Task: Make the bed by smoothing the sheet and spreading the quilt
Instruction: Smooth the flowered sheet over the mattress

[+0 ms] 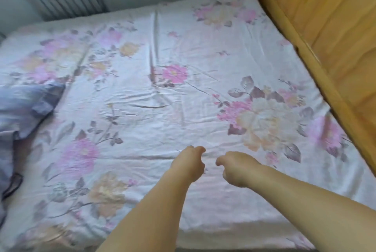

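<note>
Hands, left hand (pixel 190 163) and right hand (pixel 234 167), fingers curled, on floral sheet (pixel 183 99).

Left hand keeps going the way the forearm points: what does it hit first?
Likely just more sheet: the left hand aims up the bed toward the long fold. Nothing else lies in that line; the hand's height above the sheet is unclear.

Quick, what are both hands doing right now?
Left hand: fingers curled, cannot tell if it pinches the sheet.
Right hand: the same, cannot tell.
</note>
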The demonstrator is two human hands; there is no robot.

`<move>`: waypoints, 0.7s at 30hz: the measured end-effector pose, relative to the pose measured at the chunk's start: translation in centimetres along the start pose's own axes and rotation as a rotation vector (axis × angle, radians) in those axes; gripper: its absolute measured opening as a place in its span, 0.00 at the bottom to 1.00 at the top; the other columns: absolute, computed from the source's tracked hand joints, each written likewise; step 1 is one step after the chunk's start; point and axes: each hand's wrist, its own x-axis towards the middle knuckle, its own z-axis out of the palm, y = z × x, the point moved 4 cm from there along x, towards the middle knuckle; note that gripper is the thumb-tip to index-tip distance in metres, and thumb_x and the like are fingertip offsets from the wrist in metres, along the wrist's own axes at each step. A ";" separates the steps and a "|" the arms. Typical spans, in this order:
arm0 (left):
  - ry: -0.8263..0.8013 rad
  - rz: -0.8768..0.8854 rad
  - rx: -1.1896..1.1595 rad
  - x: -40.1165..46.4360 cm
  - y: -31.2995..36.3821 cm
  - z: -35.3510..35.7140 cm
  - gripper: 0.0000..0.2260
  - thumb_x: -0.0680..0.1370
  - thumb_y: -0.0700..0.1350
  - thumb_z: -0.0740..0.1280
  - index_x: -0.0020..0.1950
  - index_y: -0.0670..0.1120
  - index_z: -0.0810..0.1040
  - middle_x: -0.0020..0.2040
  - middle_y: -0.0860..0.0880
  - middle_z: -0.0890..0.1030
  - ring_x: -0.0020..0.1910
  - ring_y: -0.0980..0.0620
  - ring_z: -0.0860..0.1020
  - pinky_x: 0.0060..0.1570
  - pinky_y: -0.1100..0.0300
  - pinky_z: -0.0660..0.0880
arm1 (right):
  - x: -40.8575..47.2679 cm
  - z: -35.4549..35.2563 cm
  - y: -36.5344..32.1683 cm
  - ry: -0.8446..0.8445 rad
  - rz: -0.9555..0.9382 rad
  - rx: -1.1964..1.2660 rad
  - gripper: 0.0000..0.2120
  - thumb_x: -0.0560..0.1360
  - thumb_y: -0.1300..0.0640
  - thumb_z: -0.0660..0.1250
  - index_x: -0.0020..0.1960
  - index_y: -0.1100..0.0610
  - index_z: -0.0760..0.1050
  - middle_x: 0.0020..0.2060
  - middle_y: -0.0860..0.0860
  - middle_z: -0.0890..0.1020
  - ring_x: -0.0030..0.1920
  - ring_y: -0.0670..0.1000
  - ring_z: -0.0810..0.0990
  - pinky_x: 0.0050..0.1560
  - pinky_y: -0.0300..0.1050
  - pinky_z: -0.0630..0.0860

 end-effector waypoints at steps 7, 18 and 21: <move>0.052 -0.086 -0.083 -4.9 -13.4 -3.0 0.23 0.80 0.43 0.60 0.74 0.50 0.62 0.72 0.47 0.66 0.70 0.48 0.67 0.66 0.55 0.67 | 2.4 -0.7 -14.6 0.008 -0.109 -0.070 0.19 0.79 0.59 0.57 0.68 0.49 0.70 0.66 0.52 0.73 0.64 0.55 0.73 0.62 0.48 0.72; -0.036 -0.211 -0.067 -9.3 -35.6 -4.7 0.23 0.80 0.44 0.59 0.74 0.52 0.61 0.70 0.46 0.66 0.69 0.45 0.67 0.66 0.51 0.67 | 9.1 4.4 -34.9 -0.111 -0.163 -0.084 0.20 0.77 0.61 0.58 0.68 0.52 0.71 0.64 0.54 0.74 0.64 0.56 0.73 0.63 0.49 0.72; -0.063 -0.240 -0.089 -9.1 -38.9 -4.4 0.23 0.80 0.43 0.60 0.74 0.51 0.62 0.71 0.46 0.66 0.69 0.45 0.68 0.66 0.51 0.68 | 10.8 6.5 -36.6 -0.157 -0.152 -0.091 0.17 0.76 0.63 0.59 0.63 0.54 0.74 0.60 0.54 0.77 0.60 0.57 0.75 0.59 0.51 0.75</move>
